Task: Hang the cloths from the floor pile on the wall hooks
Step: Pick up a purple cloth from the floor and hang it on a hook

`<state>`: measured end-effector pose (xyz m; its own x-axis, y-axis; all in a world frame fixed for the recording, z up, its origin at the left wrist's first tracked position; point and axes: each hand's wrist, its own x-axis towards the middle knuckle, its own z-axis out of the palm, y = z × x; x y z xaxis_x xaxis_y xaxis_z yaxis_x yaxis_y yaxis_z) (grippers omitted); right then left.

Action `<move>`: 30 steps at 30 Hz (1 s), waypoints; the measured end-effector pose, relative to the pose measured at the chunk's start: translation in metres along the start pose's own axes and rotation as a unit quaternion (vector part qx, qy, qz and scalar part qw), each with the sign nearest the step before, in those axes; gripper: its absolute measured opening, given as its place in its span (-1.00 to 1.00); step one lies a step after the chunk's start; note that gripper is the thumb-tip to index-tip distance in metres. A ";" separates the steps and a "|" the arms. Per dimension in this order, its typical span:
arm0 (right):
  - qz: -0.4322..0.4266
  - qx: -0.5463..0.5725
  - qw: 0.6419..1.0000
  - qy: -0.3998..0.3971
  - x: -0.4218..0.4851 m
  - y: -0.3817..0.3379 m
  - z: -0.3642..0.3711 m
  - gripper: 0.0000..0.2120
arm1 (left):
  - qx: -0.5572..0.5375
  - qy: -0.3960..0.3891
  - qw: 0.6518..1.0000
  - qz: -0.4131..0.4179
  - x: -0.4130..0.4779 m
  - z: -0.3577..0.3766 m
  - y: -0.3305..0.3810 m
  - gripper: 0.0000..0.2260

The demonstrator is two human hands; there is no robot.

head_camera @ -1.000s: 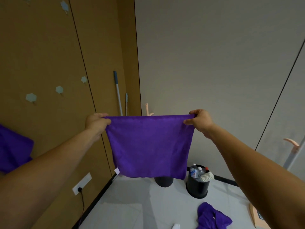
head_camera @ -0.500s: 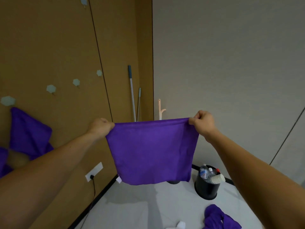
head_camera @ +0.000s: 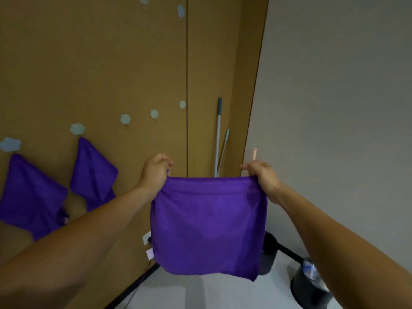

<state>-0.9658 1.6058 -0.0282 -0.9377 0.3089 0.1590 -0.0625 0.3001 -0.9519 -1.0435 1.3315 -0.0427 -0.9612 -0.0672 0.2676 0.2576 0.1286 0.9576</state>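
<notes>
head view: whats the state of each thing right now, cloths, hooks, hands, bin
held cloth, spread out, hanging from both hands
left hand, pinches its top left corner
right hand, pinches its top right corner
left hung cloth, hangs by one corner
right hung cloth, hangs by one corner
next hook, bare
bin, upright, bottle inside

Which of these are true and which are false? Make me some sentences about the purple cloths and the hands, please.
1. The left hand and right hand pinch the top corners of one purple cloth. True.
2. Two hung cloths are already up. True.
3. Every hook has a cloth. False: several bare hooks are free.
4. The held cloth drags on the ground. False: it hangs in the air above the floor.
5. Two poles lean in the corner. True.
</notes>
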 end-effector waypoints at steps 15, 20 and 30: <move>-0.038 -0.020 0.985 -0.170 0.095 -0.033 0.207 -0.81 | 0.238 -0.271 0.932 0.044 0.113 -0.170 -0.047 -0.83; 0.007 0.076 0.979 -0.188 0.120 -0.034 0.255 -0.85 | 0.146 -0.217 0.965 -0.017 0.142 -0.185 -0.058 -0.82; -0.015 0.091 0.960 -0.264 0.234 -0.032 0.339 -0.93 | 0.189 -0.020 0.981 -0.042 0.215 -0.160 -0.094 -0.76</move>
<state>-1.2995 1.3622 -0.0497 -0.9742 -0.2123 0.0768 -0.1049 0.1244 -0.9867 -1.2588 1.1467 -0.0583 -0.9824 -0.0561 0.1781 0.1296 0.4818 0.8667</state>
